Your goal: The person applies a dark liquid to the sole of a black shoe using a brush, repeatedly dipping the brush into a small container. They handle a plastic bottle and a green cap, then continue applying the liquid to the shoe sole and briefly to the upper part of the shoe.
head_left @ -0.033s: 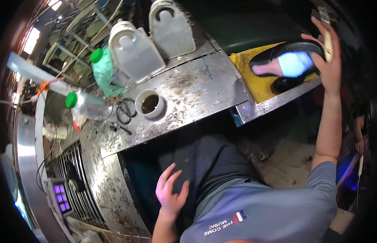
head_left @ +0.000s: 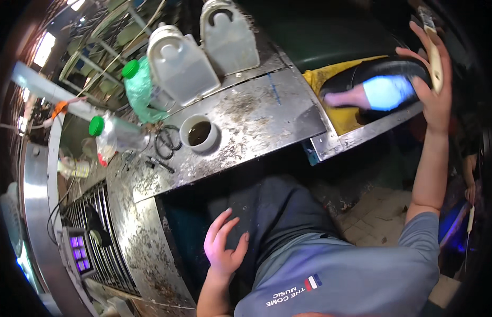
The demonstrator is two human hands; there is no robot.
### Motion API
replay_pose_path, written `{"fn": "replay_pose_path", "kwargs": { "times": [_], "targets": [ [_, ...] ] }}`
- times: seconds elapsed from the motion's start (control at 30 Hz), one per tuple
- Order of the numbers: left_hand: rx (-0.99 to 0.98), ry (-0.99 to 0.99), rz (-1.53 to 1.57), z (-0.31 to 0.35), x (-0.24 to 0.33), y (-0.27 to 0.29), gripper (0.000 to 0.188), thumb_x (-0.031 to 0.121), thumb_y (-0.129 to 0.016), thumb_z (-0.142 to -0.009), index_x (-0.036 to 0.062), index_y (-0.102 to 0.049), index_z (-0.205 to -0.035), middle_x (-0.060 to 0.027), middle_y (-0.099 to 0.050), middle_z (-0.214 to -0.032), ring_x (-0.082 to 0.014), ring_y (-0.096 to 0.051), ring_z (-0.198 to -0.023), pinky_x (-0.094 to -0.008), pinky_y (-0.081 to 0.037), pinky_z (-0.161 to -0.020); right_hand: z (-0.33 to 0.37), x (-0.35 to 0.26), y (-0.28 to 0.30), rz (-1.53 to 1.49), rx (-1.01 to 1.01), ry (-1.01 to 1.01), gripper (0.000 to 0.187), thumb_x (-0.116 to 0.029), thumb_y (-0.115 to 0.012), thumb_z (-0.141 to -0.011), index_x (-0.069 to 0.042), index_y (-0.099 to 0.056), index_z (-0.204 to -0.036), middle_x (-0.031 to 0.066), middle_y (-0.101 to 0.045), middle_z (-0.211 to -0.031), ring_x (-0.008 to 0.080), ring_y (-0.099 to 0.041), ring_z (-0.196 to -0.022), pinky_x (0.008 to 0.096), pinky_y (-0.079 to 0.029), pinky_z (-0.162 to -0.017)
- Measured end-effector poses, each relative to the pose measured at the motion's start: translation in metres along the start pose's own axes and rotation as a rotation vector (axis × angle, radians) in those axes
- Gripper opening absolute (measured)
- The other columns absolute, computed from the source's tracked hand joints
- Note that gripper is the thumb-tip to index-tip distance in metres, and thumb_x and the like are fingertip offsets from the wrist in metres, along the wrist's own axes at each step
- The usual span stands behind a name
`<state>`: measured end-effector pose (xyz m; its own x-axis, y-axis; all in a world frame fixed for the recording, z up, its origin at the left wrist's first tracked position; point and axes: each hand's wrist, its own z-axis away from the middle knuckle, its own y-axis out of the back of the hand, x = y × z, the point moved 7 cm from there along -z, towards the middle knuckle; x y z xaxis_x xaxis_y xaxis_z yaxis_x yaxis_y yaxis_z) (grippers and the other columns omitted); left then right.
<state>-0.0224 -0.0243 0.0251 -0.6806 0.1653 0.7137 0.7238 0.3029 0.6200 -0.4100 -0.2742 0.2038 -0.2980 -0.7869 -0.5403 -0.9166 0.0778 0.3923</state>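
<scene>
At the upper right, my right hand (head_left: 437, 103) holds a flat paintbrush (head_left: 435, 61) with a pale wooden handle between its fingers. The same hand grips the end of a black shoe (head_left: 399, 64), its thumb on the near edge. The shoe's underside faces up, showing a pinkish narrow part and a brightly lit blue-white wide part. Below it lies a yellow cloth or sheet (head_left: 345, 120); most of a second black piece is hidden. My left hand (head_left: 223, 248) hovers over my lap, fingers apart, holding nothing.
A white cup of dark liquid (head_left: 213, 138) stands on the stained metal table (head_left: 256, 119). Behind it are two translucent jugs (head_left: 185, 68) (head_left: 230, 47) and green-capped bottles (head_left: 143, 95) (head_left: 122, 132). A black cable (head_left: 164, 142) lies nearby. At left, a slatted rack (head_left: 106, 243) carries a dark shoe (head_left: 97, 227).
My right hand has brought the shoe slightly lower and toward me, so it now covers more of the black piece beneath. My left hand has hardly moved.
</scene>
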Motion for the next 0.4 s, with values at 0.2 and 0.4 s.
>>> {"fn": "replay_pose_path", "kwargs": {
  "times": [0.2,0.4],
  "targets": [
    [-0.100,0.079,0.577,-0.035,-0.008,0.005,0.093,0.034,-0.085,-0.075,-0.0068,-0.042,-0.146,-0.0220,-0.045,-0.151,-0.0314,-0.043,-0.143,-0.0439,-0.033,-0.117,0.018,-0.086,-0.139,-0.745,-0.221,-0.301,0.092,-0.021,-0.070,-0.072,0.000,-0.027,-0.152,0.0305,-0.042,-0.150,0.0295,-0.068,-0.105,0.0360,-0.056,-0.092],
    [-0.934,0.026,0.885,-0.028,-0.014,-0.027,0.120,0.053,-0.091,-0.065,-0.0020,-0.033,-0.154,-0.0174,-0.039,-0.157,-0.0287,-0.033,-0.149,-0.0445,-0.025,-0.122,0.040,-0.144,-0.248,-1.287,-0.462,-0.508,0.106,-0.026,-0.080,-0.066,-0.002,-0.023,-0.152,0.0357,-0.045,-0.145,0.0292,-0.074,-0.090,0.0334,-0.059,-0.082]
  ]
}}
